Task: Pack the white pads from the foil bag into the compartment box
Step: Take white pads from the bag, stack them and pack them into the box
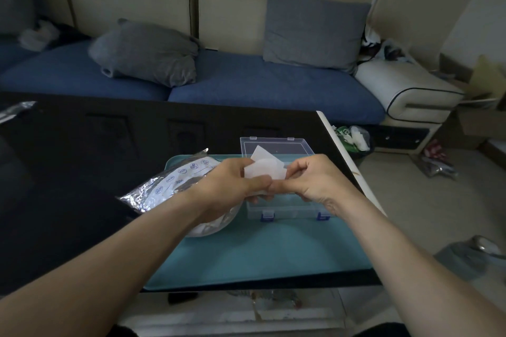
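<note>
- Both hands, left hand (232,180) and right hand (312,180), pinch white pads (264,168) above the compartment box (287,210) (lid open, toward 12 o'clock).
- Foil bag (164,189) lies at the box's 9 o'clock on the teal tray (260,254); more pads show at its mouth.

Two bare forearms, no sleeves, rings or watch visible.

foil bag (175,186), blue round symbols, unreadable
</note>
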`<state>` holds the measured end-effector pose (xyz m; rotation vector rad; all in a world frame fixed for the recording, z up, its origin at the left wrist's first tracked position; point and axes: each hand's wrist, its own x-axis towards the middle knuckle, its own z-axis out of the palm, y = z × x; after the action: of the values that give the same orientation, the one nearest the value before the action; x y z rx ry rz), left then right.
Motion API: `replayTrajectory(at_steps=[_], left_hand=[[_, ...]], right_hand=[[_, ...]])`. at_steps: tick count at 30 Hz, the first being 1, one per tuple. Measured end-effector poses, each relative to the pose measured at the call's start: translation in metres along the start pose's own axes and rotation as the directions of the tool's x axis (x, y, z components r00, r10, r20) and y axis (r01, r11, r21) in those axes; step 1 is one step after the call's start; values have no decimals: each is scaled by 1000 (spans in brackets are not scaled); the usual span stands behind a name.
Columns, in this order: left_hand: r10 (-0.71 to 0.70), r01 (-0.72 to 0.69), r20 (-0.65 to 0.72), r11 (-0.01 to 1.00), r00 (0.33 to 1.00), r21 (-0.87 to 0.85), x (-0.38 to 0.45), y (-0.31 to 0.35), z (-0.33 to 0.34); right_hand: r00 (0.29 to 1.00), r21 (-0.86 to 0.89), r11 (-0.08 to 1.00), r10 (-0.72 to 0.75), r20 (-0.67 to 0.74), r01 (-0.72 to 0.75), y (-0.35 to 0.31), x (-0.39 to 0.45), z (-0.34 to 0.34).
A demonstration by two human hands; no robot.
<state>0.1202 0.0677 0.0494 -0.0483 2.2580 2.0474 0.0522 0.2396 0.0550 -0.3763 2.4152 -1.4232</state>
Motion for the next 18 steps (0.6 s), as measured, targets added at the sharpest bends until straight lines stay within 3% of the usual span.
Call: replayTrajectory(at_steps=[3, 7, 10, 14, 18], left_hand=[[-16, 19, 42, 997, 999, -72, -1, 0, 0], [11, -2, 115, 997, 993, -73, -3, 2, -1], [27, -20, 117, 998, 993, -56, -3, 3, -1], [-3, 15, 141, 996, 990, -86, -5, 5, -1], [-67, 94, 167, 984, 984, -155, -5, 5, 0]], right_hand=[[1000, 69, 997, -17, 12, 16, 4, 4, -7], [967, 189, 982, -75, 243, 29, 11, 3, -13], [944, 322, 946, -75, 321, -34, 11, 1, -16], [983, 391, 920, -40, 181, -35, 6, 1, -13], [989, 438, 887, -124, -83, 148, 3, 4, -11]])
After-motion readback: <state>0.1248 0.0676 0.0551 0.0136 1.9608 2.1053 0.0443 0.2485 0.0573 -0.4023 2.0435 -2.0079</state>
